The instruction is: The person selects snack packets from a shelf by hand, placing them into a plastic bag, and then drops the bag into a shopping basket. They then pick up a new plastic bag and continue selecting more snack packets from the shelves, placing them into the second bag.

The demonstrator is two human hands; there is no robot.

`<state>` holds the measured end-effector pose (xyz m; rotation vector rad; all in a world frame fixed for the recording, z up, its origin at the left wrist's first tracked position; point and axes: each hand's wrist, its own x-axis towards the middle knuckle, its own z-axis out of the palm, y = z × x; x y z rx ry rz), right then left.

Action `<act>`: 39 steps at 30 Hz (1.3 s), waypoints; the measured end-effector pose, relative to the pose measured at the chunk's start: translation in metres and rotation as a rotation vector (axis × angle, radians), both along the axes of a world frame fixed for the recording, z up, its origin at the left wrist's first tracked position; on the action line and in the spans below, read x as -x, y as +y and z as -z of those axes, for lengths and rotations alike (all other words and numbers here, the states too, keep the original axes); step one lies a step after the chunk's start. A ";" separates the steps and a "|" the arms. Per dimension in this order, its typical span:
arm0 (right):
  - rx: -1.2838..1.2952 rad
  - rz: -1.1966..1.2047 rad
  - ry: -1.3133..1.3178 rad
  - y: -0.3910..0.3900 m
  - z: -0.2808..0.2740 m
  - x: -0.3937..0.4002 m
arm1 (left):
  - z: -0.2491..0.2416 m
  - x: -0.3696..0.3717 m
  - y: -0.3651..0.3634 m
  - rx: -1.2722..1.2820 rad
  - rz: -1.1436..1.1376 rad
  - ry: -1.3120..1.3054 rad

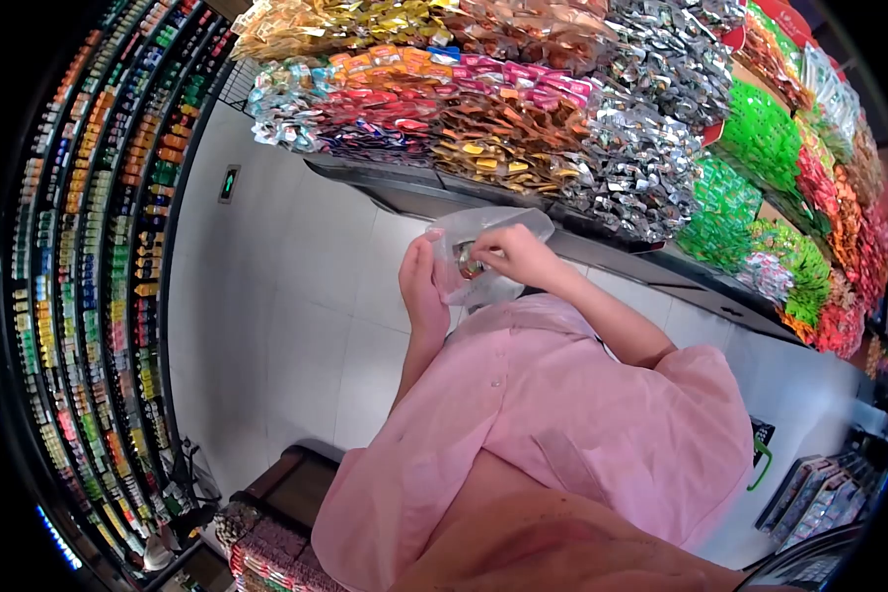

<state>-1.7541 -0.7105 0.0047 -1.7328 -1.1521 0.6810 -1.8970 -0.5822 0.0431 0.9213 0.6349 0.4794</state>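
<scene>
A clear plastic bag (493, 219) is spread in front of my pink shirt. My left hand (424, 281) grips its left side, fingers up along the plastic. Reaching over from the right, my right hand (515, 255) is bent into the bag's mouth with its fingertips pinched together. At those fingertips shows a small shiny wrapped packet (468, 260), dark with some brown and green. Its exact kind is too small to make out, and part of it is hidden by the fingers and the plastic.
Ahead stands a long display counter (405, 187) heaped with small wrapped snacks (523, 118) in several colours. Green packets (760, 128) continue on the right. Curved shelves of bottles (99, 266) line the left. A floor sign (229, 185) with a green arrow marks the pale tiles.
</scene>
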 end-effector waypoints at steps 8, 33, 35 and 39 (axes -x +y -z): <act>0.264 -0.084 -0.079 0.022 0.014 0.041 | 0.008 0.032 0.021 0.026 0.125 -0.028; 0.100 0.451 -0.053 0.000 -0.021 0.023 | 0.063 0.069 0.110 0.030 0.041 0.005; 0.082 0.491 -0.067 -0.005 -0.025 0.006 | 0.059 0.067 0.112 0.037 0.058 0.018; 0.019 0.582 -0.137 -0.010 -0.036 -0.039 | 0.044 0.056 0.113 0.042 0.056 0.009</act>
